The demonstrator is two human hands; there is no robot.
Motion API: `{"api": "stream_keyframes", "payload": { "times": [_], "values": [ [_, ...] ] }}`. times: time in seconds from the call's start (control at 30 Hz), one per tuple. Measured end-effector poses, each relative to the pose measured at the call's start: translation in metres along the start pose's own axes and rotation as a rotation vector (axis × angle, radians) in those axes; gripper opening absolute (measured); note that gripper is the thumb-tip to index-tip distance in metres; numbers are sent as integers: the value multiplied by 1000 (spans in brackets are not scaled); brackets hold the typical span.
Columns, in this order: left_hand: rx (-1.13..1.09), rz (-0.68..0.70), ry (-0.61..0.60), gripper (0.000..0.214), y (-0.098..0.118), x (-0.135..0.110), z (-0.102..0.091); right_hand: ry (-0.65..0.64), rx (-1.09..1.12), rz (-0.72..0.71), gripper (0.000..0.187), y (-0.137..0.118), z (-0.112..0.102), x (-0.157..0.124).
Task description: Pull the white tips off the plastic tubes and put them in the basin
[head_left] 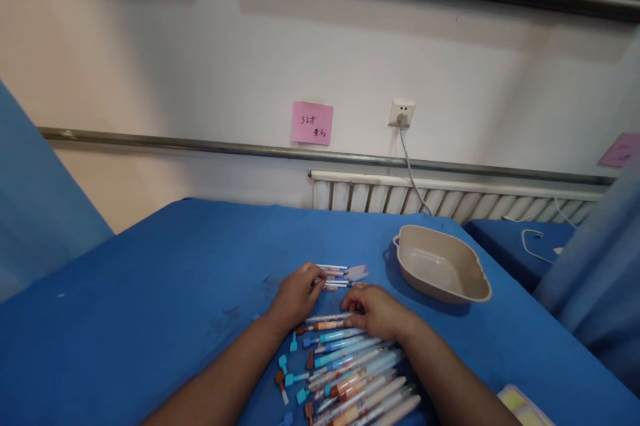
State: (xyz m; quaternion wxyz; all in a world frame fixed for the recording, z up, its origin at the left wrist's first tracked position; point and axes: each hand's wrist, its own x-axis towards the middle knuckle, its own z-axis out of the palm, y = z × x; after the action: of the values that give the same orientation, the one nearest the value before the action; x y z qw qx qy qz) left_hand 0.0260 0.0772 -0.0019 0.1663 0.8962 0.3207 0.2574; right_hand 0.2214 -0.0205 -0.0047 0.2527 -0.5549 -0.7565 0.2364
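Observation:
My left hand [299, 293] is at a small group of thin white sticks [336, 284] and clear pen parts, fingers bent together at their left ends. What the fingertips pinch is hidden. My right hand [379, 311] rests just nearer, over the far end of a row of pens [345, 363]. Its fingers are loosely curved with thumb and forefinger apart, and nothing shows between them. The pens have clear, pale blue and peach barrels and lie side by side. Left of the row are scattered small blue and brown caps [283, 364], some on short stems.
A beige basin [440, 266] stands at the back right of the blue-covered table [165, 293]. A yellow and white item [523, 406] lies at the lower right edge. Behind the table are a radiator [380, 194], a plugged socket [401, 114] and a pink note [312, 123].

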Motion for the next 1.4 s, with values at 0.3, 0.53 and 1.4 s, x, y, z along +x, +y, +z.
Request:
{"api": "stream_keyframes", "payload": {
  "times": [0.3, 0.53, 1.4],
  "values": [
    [-206, -15, 5, 21, 15, 0, -11, 93, 428, 172, 15, 26, 9, 7],
    [-229, 79, -126, 18, 13, 0, -8, 139, 557, 202, 26, 33, 5, 10],
    [-158, 114, -130, 22, 13, -2, -8, 168, 612, 184, 35, 32, 5, 12]
  ]
}}
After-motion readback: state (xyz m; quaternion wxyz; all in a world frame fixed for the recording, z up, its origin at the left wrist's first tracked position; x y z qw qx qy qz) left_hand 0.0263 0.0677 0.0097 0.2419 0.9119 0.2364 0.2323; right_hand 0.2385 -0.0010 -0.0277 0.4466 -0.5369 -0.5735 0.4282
